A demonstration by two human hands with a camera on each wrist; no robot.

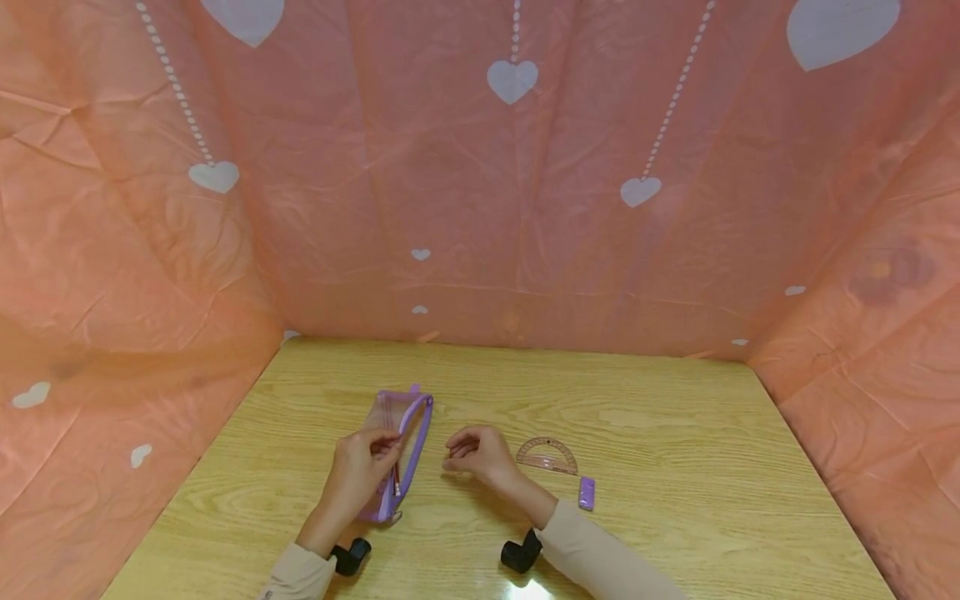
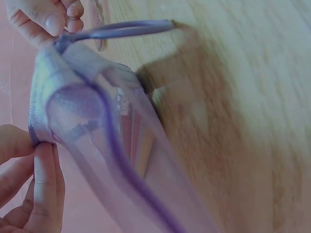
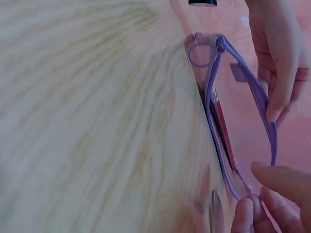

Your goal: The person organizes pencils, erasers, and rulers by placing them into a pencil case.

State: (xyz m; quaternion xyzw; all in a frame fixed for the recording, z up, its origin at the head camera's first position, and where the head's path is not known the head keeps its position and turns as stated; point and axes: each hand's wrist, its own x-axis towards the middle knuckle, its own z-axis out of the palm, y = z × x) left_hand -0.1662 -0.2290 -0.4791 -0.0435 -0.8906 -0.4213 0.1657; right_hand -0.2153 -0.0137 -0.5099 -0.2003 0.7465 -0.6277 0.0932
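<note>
A see-through purple pencil case lies unzipped on the table, its mouth gaping toward the right. My left hand pinches the near side of its zipper edge between thumb and fingers, which the left wrist view shows as the left hand on the pale band. Inside the case is a red pencil-like stick, with a tan one beside it. Just right of the mouth hovers my right hand, fingers loosely bent and apart from the case; nothing shows between them. A ring hangs at the zipper's end.
On the wood-grain table, a clear pinkish protractor lies right of the right hand. Near it is a small purple block. Orange sheeting with white hearts walls the table at the back and both sides.
</note>
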